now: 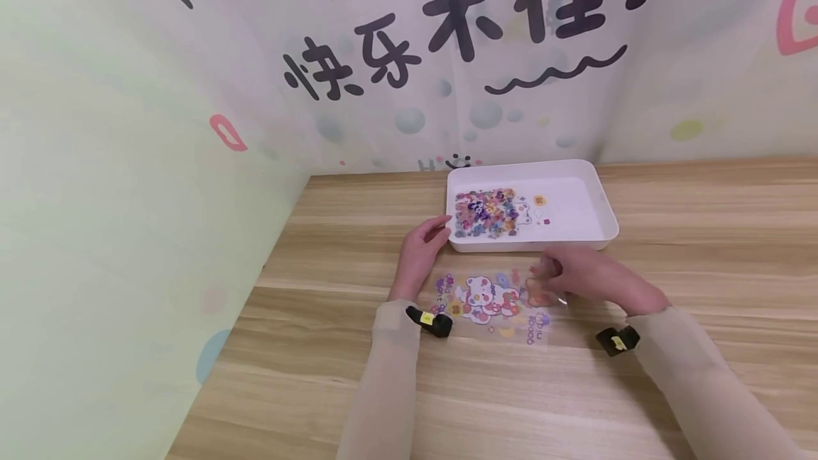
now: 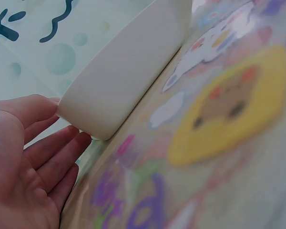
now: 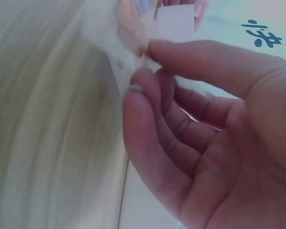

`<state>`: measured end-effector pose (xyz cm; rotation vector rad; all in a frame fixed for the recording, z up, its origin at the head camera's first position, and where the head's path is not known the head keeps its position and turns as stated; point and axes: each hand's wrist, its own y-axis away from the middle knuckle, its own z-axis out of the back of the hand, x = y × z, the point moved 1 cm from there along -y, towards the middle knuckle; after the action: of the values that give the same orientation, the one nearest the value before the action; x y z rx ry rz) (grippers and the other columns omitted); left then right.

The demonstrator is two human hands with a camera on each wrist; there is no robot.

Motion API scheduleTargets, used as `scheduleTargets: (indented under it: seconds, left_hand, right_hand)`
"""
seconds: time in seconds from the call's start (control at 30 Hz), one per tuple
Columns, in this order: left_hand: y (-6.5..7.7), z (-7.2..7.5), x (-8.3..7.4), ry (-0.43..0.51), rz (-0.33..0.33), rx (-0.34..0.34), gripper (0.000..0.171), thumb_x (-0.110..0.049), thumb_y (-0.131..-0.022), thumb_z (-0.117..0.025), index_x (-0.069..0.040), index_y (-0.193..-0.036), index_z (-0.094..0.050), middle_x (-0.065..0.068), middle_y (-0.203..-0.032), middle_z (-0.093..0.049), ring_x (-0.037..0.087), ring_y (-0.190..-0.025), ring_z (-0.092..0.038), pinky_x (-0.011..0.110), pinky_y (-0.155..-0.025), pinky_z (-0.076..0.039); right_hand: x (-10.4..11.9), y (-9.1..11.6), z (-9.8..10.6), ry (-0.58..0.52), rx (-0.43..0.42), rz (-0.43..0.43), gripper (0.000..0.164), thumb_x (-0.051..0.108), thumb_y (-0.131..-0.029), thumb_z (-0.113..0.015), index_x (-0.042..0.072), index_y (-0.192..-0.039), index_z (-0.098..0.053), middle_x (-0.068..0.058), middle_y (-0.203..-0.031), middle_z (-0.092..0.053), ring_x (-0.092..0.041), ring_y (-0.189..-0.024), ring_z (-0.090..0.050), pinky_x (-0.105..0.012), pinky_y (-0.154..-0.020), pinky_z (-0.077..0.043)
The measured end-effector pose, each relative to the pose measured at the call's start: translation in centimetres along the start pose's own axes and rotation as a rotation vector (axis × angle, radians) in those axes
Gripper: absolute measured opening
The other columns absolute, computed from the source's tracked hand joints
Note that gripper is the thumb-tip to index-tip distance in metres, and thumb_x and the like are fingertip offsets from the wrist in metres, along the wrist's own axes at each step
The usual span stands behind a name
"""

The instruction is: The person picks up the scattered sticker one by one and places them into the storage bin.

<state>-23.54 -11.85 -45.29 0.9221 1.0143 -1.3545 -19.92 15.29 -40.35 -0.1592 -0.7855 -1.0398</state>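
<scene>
A clear plastic bag (image 1: 492, 304) printed with cartoon bears and purple letters lies on the table before the tray. My right hand (image 1: 584, 277) pinches the bag's right end, which lifts a little; the right wrist view has the thin film (image 3: 105, 28) at the fingertips. Beside the white tray (image 1: 533, 246), my left hand (image 1: 423, 250) touches its front left corner with fingers fairly straight. From the left wrist, that hand (image 2: 33, 162) appears against the tray's wall (image 2: 128, 71), and the printed bag (image 2: 229, 105) fills the right side.
Inside the tray's left half sits a pile of small colourful pieces (image 1: 486, 211), seemingly in another clear printed bag. A printed cloth (image 1: 396, 119) hangs behind the wooden table (image 1: 307, 375), with a pale wall (image 1: 96, 233) on the left.
</scene>
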Motion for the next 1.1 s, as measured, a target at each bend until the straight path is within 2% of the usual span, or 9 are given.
scheduleTargets:
  seconds: [0.27, 0.4, 0.6, 0.8, 1.1]
  left_hand:
    - [0.0, -0.1, 0.0, 0.006, -0.002, -0.005, 0.029, -0.037, -0.085, -0.057, -0.032, -0.114, -0.059, -0.011, -0.116, -0.055, 0.006, -0.103, -0.052, 0.023, -0.086, -0.045]
    - [0.0, -0.1, -0.1, -0.005, 0.003, -0.006, 0.028, -0.037, -0.085, -0.057, -0.033, -0.113, -0.059, -0.012, -0.115, -0.055, 0.005, -0.102, -0.052, 0.022, -0.086, -0.045]
    - [0.0, 0.0, 0.0, -0.009, -0.005, -0.012, 0.027, -0.035, -0.086, -0.057, -0.033, -0.112, -0.059, -0.012, -0.114, -0.056, 0.004, -0.101, -0.052, 0.021, -0.086, -0.044]
    - [-0.1, 0.0, 0.1, -0.009, -0.007, -0.013, 0.027, -0.035, -0.085, -0.058, -0.033, -0.112, -0.06, -0.013, -0.112, -0.057, 0.004, -0.1, -0.053, 0.021, -0.085, -0.044]
    - [-0.1, 0.0, 0.1, -0.001, 0.0, -0.011, 0.028, -0.034, -0.086, -0.058, -0.033, -0.113, -0.059, -0.013, -0.113, -0.056, 0.004, -0.101, -0.052, 0.022, -0.085, -0.045]
  right_hand:
    - [-0.2, 0.1, 0.4, 0.022, -0.01, -0.002, 0.017, 0.024, -0.082, -0.063, 0.014, -0.07, -0.057, 0.0, -0.058, -0.051, -0.013, -0.054, -0.045, -0.025, -0.048, -0.037]
    - [-0.1, 0.3, 0.7, -0.028, 0.007, 0.01, 0.015, 0.025, -0.084, -0.061, 0.012, -0.077, -0.059, -0.001, -0.06, -0.054, -0.015, -0.054, -0.05, -0.027, -0.048, -0.043]
    - [-0.3, 0.4, 0.8, -0.143, 0.028, -0.007, 0.012, 0.018, -0.09, -0.053, 0.006, -0.092, -0.053, -0.005, -0.066, -0.058, -0.019, -0.056, -0.057, -0.034, -0.049, -0.05]
    - [-0.3, 0.3, 0.9, -0.144, 0.024, -0.021, 0.011, 0.012, -0.091, -0.048, 0.005, -0.099, -0.048, -0.008, -0.07, -0.056, -0.02, -0.055, -0.054, -0.034, -0.049, -0.05]
    - [-0.1, 0.6, 1.7, -0.123, -0.071, 0.058, 0.015, 0.013, -0.092, -0.049, 0.003, -0.103, -0.052, -0.005, -0.069, -0.053, -0.016, -0.054, -0.049, -0.028, -0.045, -0.044]
